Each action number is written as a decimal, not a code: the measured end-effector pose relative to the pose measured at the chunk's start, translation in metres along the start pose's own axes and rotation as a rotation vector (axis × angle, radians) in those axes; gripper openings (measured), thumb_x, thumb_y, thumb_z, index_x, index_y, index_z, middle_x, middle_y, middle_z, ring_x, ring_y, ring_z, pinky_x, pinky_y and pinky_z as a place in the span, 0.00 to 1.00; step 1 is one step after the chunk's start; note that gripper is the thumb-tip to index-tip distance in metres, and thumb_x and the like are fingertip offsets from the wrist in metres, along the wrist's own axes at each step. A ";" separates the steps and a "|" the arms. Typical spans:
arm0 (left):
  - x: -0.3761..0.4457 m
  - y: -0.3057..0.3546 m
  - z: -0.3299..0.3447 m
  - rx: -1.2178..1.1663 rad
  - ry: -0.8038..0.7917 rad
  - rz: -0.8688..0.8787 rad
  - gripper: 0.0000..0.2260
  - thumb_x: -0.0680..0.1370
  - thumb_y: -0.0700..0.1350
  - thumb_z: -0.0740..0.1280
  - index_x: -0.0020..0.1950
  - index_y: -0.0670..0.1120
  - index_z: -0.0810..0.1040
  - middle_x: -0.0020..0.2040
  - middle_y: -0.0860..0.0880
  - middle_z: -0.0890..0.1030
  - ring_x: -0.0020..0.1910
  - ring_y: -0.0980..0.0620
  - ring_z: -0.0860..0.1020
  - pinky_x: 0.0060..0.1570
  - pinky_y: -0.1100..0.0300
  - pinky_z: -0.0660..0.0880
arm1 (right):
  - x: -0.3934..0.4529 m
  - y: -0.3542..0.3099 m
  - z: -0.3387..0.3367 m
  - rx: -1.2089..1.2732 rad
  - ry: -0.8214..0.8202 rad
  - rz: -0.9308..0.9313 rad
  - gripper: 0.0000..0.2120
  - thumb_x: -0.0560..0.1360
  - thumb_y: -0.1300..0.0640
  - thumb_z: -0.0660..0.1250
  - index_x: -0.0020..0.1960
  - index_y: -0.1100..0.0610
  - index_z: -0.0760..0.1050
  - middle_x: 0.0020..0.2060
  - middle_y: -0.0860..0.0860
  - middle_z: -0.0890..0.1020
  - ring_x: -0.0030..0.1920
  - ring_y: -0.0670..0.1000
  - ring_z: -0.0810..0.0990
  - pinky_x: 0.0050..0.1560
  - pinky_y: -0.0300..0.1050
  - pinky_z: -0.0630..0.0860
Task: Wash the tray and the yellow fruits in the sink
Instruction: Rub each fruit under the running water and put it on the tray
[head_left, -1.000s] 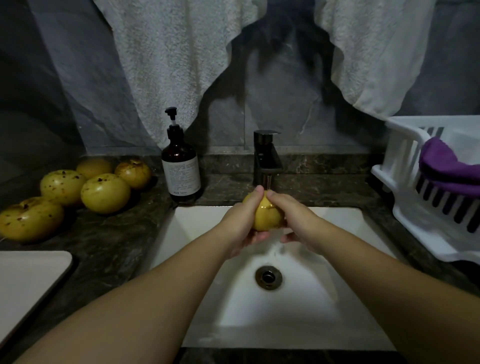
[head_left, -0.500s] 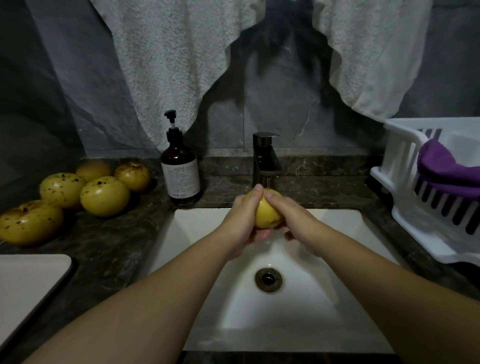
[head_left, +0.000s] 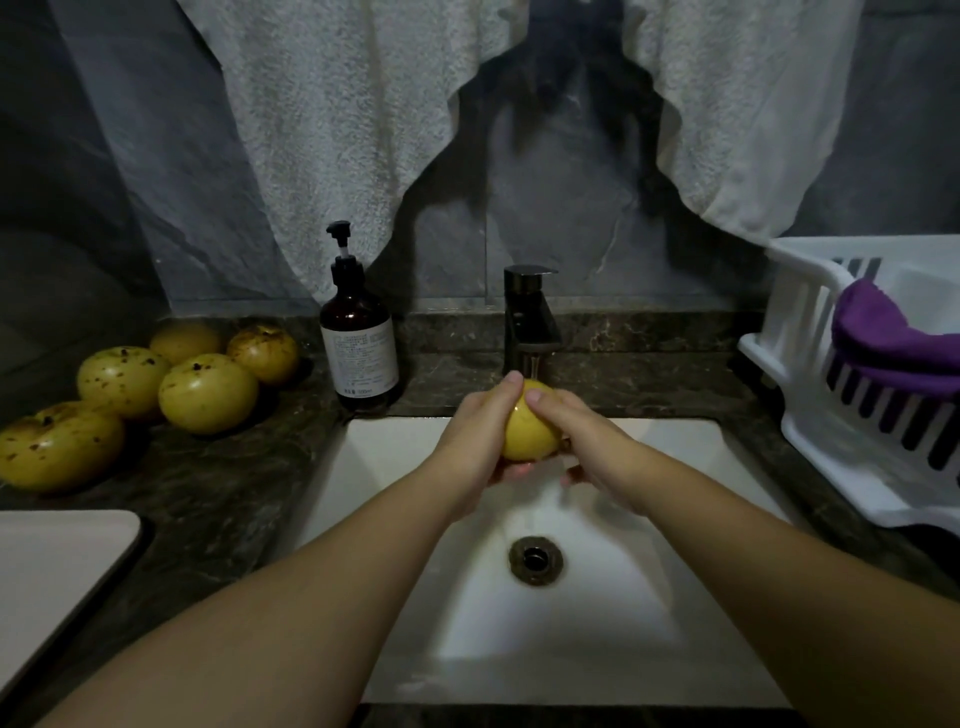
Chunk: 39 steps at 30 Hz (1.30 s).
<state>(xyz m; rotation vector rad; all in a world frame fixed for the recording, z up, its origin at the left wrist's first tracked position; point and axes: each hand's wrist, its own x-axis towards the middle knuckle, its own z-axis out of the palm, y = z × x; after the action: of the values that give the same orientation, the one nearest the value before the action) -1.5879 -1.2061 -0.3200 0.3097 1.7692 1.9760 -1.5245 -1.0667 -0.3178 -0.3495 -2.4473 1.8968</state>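
Both hands, left hand (head_left: 480, 436) and right hand (head_left: 582, 441), cupped a smooth round yellow fruit (head_left: 530, 428) under the dark metal tap (head_left: 530, 317), over the white rectangular sink (head_left: 675, 467); wet skin could slip, dropping it into the basin.

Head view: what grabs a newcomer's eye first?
The yellow fruit gripped by the left hand and right hand under the faucet, over the white sink. Next, five spotted fruits on the counter left of the soap bottle, and a purple cloth in the white rack at right.
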 end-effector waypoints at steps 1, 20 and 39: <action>0.000 0.000 0.002 -0.030 0.014 0.029 0.21 0.80 0.65 0.67 0.66 0.54 0.73 0.63 0.43 0.79 0.55 0.43 0.84 0.50 0.47 0.85 | 0.001 -0.001 0.001 0.035 -0.013 0.032 0.38 0.65 0.20 0.61 0.68 0.39 0.72 0.55 0.49 0.83 0.54 0.50 0.82 0.49 0.52 0.76; -0.001 0.000 -0.002 -0.007 -0.036 -0.030 0.21 0.80 0.68 0.62 0.64 0.55 0.74 0.48 0.42 0.83 0.32 0.50 0.82 0.36 0.57 0.79 | 0.004 -0.001 -0.007 0.041 0.043 -0.053 0.28 0.65 0.31 0.71 0.63 0.36 0.71 0.59 0.49 0.81 0.57 0.53 0.82 0.53 0.57 0.78; -0.004 -0.001 -0.002 0.033 -0.067 -0.060 0.18 0.79 0.70 0.63 0.61 0.61 0.74 0.49 0.45 0.84 0.37 0.51 0.84 0.36 0.57 0.81 | 0.002 0.000 -0.005 -0.037 0.077 -0.074 0.28 0.67 0.27 0.65 0.61 0.39 0.73 0.56 0.48 0.82 0.55 0.50 0.81 0.51 0.51 0.76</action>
<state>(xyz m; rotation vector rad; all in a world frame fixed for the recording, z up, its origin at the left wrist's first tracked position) -1.5856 -1.2097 -0.3204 0.3258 1.7503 1.8743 -1.5262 -1.0620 -0.3167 -0.3218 -2.4135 1.7768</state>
